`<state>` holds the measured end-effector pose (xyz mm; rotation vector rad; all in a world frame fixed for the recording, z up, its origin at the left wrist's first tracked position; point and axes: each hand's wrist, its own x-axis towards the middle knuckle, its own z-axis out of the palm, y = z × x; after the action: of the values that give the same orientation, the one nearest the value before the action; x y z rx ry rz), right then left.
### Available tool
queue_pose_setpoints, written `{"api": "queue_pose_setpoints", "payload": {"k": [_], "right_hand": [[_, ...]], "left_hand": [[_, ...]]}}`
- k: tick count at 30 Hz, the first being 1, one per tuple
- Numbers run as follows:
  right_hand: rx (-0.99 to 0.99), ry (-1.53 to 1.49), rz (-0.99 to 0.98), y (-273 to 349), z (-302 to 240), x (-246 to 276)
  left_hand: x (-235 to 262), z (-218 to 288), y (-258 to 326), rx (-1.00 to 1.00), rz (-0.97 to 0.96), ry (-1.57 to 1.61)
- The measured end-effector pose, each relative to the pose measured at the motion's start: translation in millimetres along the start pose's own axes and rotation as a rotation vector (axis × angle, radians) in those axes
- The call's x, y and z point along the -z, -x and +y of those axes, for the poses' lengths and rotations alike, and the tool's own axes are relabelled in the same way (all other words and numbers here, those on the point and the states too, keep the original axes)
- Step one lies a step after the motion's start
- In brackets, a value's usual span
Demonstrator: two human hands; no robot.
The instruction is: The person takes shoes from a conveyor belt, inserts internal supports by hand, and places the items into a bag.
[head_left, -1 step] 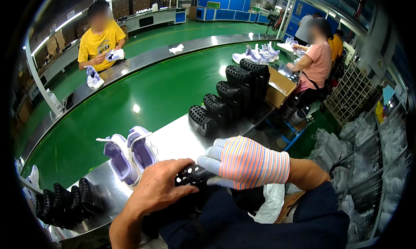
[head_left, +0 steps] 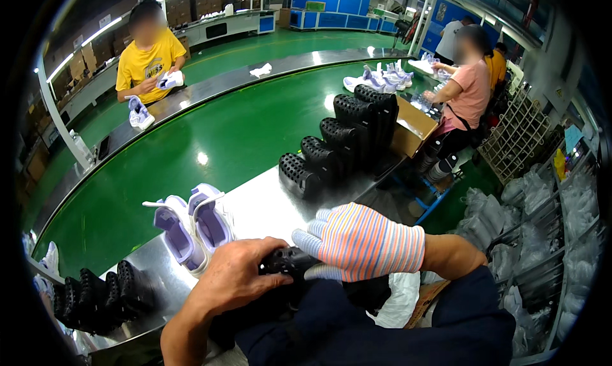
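Observation:
Close to my body, both hands grip a black perforated plastic shoe form [head_left: 285, 262]. My bare left hand [head_left: 237, 268] pinches its left end between thumb and fingers. On the other end, my right hand [head_left: 357, 241], in a striped knit glove, is closed with the thumb below and the fingers above. Part of the form is covered by the hands. Just beyond my left hand, a pair of white and lavender sneakers [head_left: 213, 222] stands on the metal bench [head_left: 255, 206], with tongues raised and openings facing me.
Several black forms [head_left: 309, 171] stand in rows ahead right; more [head_left: 105, 296] sit at left. Past the bench runs a green conveyor belt [head_left: 191, 146]. A person in yellow [head_left: 148, 63] handles a shoe across it. A person in pink [head_left: 468, 88] works beyond an open carton [head_left: 411, 127]. Bagged items fill a rack [head_left: 542, 238] at right.
The black form has turned slightly between my hands, so its light-showing holes now look darker. Both hands keep their hold and have barely moved.

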<state>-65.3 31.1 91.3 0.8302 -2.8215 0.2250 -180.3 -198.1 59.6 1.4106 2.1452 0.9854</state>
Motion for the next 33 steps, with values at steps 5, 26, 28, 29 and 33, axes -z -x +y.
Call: {"api": "queue_pose_setpoints", "payload": {"k": [5,26,28,29,33], "right_hand": [[0.019,0.034,-0.135,2.1,-15.9,-26.1],[-0.432,-0.143,-0.359,-123.8,60.8,-75.9],[-0.461,-0.045,-0.332,-135.3,49.9,-94.5],[-0.491,-0.009,-0.237,-133.6,45.7,-114.3],[-0.632,-0.060,-0.173,-152.7,30.0,-154.1]], "left_hand": [[-3.2,-24.9,-0.6,-0.172,-0.159,-0.126],[41.9,-112.3,-70.3,0.328,0.219,-0.594],[32.2,-114.7,-82.3,0.321,0.231,-0.541],[28.4,-115.0,-86.7,0.309,0.280,-0.497],[13.9,-151.6,-83.1,0.293,0.476,-0.344]]}}
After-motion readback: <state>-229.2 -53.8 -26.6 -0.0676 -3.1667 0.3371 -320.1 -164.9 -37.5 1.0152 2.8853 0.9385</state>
